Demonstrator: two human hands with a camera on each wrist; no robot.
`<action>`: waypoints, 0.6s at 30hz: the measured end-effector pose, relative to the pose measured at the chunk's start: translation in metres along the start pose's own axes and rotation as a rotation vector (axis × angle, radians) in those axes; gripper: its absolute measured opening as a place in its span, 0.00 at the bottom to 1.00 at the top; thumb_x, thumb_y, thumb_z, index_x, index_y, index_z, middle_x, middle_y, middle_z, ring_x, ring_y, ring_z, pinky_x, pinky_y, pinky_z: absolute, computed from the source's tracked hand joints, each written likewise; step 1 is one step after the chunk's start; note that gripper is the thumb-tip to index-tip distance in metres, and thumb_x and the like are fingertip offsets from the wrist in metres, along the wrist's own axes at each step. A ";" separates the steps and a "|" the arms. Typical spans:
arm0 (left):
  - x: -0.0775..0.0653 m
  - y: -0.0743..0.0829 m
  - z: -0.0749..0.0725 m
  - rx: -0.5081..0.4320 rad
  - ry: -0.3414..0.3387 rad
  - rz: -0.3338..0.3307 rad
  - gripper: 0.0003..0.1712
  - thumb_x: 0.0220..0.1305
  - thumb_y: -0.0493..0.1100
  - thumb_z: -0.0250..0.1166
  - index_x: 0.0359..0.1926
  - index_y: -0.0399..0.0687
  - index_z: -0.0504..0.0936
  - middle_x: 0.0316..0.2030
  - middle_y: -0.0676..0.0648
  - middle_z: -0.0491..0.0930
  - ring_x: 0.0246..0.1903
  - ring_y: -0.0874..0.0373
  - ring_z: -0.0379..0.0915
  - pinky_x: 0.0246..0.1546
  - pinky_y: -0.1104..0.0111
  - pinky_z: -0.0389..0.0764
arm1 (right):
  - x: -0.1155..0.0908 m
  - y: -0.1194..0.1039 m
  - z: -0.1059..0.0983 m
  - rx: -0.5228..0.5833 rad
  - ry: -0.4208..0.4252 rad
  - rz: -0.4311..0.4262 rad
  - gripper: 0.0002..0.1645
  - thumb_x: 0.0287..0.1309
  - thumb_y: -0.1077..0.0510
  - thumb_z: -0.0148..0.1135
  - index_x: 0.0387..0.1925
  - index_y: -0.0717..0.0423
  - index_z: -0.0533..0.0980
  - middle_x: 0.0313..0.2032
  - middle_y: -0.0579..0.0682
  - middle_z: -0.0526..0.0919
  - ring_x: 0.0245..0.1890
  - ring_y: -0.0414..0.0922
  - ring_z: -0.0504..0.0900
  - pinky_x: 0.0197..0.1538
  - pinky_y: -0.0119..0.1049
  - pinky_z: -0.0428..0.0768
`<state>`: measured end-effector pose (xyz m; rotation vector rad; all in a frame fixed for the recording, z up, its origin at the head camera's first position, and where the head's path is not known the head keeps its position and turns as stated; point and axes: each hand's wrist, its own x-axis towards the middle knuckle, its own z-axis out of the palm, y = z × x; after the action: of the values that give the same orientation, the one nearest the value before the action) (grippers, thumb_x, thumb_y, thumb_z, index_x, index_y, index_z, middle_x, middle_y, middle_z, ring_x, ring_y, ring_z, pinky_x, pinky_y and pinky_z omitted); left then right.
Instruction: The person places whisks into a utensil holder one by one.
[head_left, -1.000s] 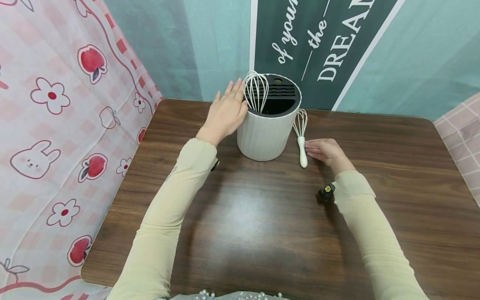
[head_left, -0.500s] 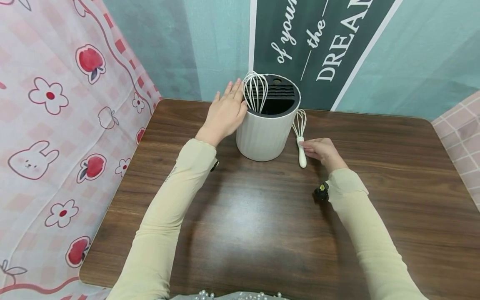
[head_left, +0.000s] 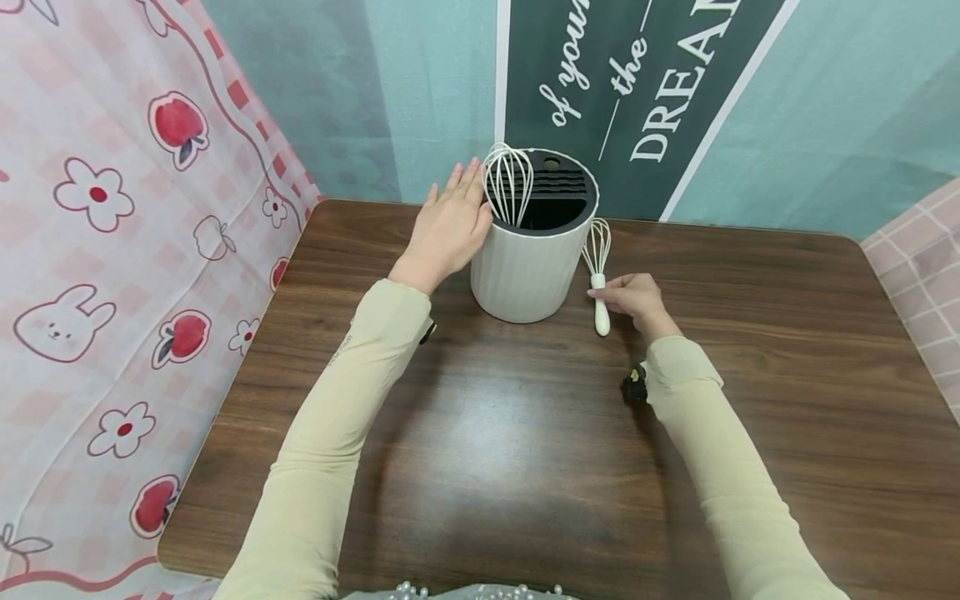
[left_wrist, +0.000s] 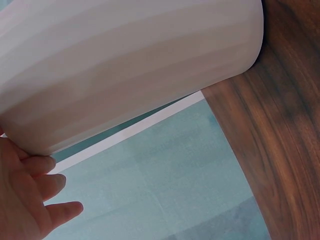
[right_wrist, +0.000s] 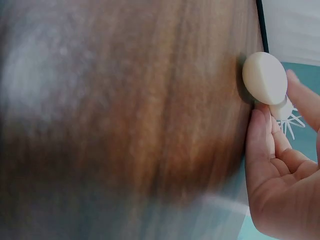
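Note:
A white, ribbed utensil holder with a black slotted top stands near the back of the table. One white whisk is upright in it, wire loops up. My left hand rests on the holder's left side, fingers extended along the wall near the rim. A smaller white whisk lies right of the holder, its wires pointing to the back. My right hand pinches its handle from the right. In the right wrist view, the handle's rounded end sits between thumb and fingers.
The brown wooden table meets a teal backdrop with lettering behind the holder. At the left hangs a pink patterned cloth, and pink tile-patterned covering shows at the right edge.
My right hand has moved left from beside the small whisk, and its fingers have come onto the handle. The left hand and the holder stay in place.

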<state>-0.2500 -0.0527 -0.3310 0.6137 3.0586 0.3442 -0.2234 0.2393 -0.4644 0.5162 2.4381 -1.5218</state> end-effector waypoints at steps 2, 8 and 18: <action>0.000 -0.001 0.000 -0.003 0.001 -0.001 0.33 0.74 0.52 0.27 0.74 0.47 0.39 0.73 0.51 0.35 0.72 0.57 0.28 0.69 0.55 0.38 | 0.002 0.000 0.001 0.017 0.009 0.003 0.18 0.51 0.59 0.70 0.38 0.69 0.76 0.30 0.46 0.75 0.23 0.30 0.77 0.32 0.24 0.79; 0.002 0.000 0.000 -0.004 0.004 -0.006 0.33 0.74 0.53 0.27 0.74 0.47 0.39 0.73 0.51 0.35 0.71 0.58 0.27 0.69 0.56 0.37 | 0.005 0.002 -0.004 0.122 -0.040 0.008 0.17 0.53 0.61 0.67 0.41 0.71 0.77 0.40 0.53 0.75 0.26 0.29 0.79 0.36 0.26 0.80; 0.004 0.001 0.000 -0.013 0.007 -0.011 0.33 0.74 0.53 0.27 0.74 0.47 0.39 0.74 0.51 0.36 0.71 0.58 0.27 0.69 0.56 0.36 | 0.011 0.004 -0.018 0.335 -0.157 0.079 0.05 0.54 0.64 0.67 0.25 0.54 0.81 0.25 0.42 0.82 0.25 0.34 0.83 0.34 0.27 0.81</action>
<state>-0.2533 -0.0507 -0.3303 0.5967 3.0621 0.3665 -0.2315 0.2595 -0.4637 0.5219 2.0327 -1.8711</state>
